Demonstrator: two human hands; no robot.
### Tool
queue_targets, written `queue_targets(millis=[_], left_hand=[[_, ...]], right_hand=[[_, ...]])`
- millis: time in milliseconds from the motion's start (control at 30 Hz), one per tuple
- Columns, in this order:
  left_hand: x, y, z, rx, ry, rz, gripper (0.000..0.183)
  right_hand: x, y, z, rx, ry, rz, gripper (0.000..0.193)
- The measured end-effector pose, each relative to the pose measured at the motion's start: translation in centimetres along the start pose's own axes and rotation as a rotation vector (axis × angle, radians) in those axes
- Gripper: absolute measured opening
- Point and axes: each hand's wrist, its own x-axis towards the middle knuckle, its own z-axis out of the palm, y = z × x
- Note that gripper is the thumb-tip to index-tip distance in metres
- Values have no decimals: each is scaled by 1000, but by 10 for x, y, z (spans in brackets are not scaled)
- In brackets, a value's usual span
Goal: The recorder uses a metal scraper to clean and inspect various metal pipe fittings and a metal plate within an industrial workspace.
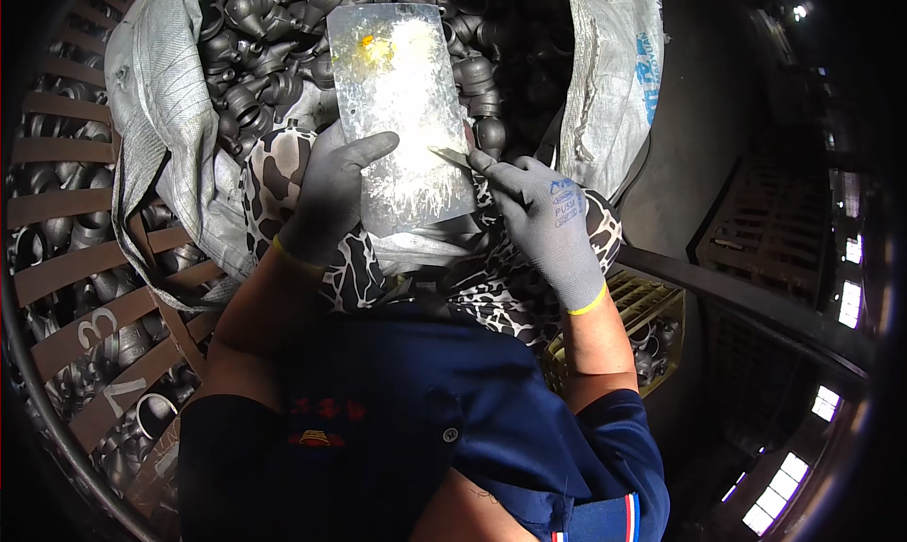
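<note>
A scratched, translucent plastic sheet point(402, 88) is held up in front of me, glaring bright in its middle. Near its top sits a yellow-orange smear point(374, 48). My left hand point(335, 188), in a grey glove, grips the sheet's left edge, thumb across the face and fingers hidden behind. My right hand point(534, 197), in a matching glove, is closed at the sheet's right edge. From its fingertips a thin, pointed, blade-like tool point(452, 155) reaches over the sheet's surface; most of its handle is hidden.
Beyond the sheet, a white woven sack point(605, 88) holds many dark metal pipe fittings point(250, 98). At left stands a brown slatted metal crate point(71, 206) with more fittings. A yellow crate point(673, 306) with fittings sits by my right forearm, near a dark bar point(746, 296).
</note>
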Motion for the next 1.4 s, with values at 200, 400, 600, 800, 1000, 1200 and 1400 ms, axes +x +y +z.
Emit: queue_targets(millis=[200, 400, 600, 800, 1000, 1200, 1400], left_hand=[[0, -2, -3, 15, 22, -22, 45], [1, -3, 0, 26, 38, -17, 44], [0, 0, 2, 6, 10, -20, 44], [1, -4, 6, 23, 36, -57, 44], [8, -15, 36, -49, -28, -48, 47], [10, -33, 76, 554, -259, 135, 40], [27, -34, 118, 528, -582, -50, 44]], right_hand=[[-9, 10, 11, 31, 53, -60, 31], [-9, 2, 5, 37, 49, -29, 34], [-15, 23, 13, 227, 30, -46, 37], [-27, 27, 9, 895, -52, 294, 33], [-54, 23, -2, 1086, 15, 446, 26], [-102, 48, -11, 1438, 68, 391, 18], [-230, 92, -3, 1716, 378, 495, 18]])
